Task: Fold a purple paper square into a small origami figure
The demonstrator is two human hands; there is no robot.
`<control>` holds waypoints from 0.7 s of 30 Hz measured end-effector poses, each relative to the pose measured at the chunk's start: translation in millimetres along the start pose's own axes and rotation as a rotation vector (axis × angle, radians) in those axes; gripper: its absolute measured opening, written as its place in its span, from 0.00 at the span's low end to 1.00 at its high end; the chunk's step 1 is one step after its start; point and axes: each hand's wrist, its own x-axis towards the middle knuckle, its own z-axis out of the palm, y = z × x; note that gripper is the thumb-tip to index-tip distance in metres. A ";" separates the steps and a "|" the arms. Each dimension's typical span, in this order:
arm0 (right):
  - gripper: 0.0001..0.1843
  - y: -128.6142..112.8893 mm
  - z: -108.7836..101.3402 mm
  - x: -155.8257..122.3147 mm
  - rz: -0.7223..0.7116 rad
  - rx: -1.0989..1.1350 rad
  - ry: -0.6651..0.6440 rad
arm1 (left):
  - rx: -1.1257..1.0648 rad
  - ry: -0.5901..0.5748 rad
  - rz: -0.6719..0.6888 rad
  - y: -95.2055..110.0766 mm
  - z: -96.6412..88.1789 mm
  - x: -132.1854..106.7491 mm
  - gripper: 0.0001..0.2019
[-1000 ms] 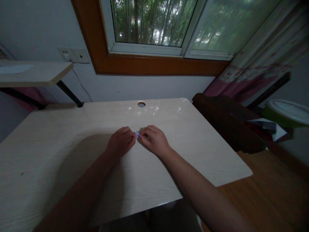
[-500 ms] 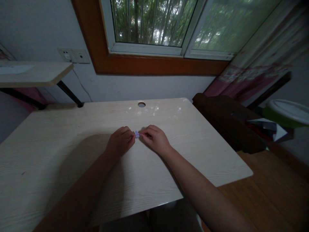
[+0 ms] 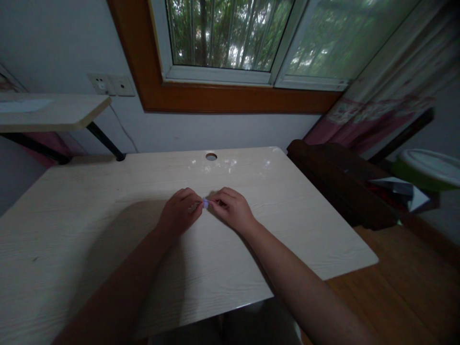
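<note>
A small pale purple piece, perhaps folded paper (image 3: pixel 205 203), is held between my two hands just over the desk (image 3: pixel 287 230). My left hand (image 3: pixel 181 210) pinches its left side between thumb and fingers. From the other side, my right hand (image 3: pixel 231 207) pinches the right edge with thumb and forefinger, the other fingers curled. Most of the piece is hidden by the fingertips, and its exact kind is too small to make out.
A raised shelf (image 3: pixel 53 112) on black legs stands at the desk's back left. Near the back edge is a round cable hole (image 3: pixel 211 156). Beyond the desk's right side stand dark brown furniture (image 3: pixel 330 177) and a green container with a pale lid (image 3: pixel 427 167).
The fingertips have drawn slightly closer together around the purple piece, and less of it shows. Both arms stay almost where they were.
</note>
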 end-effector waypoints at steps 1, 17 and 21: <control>0.06 -0.2 0.2 -0.2 -0.005 0.002 -0.001 | -0.007 0.002 0.001 0.7 -0.2 0.2 0.02; 0.06 -3.8 0.4 -1.9 0.004 -0.006 -0.028 | -0.017 0.008 0.015 4.2 -2.1 1.6 0.02; 0.05 -3.0 2.0 -2.0 0.026 -0.030 -0.009 | 0.008 0.014 0.017 3.3 -1.9 0.9 0.03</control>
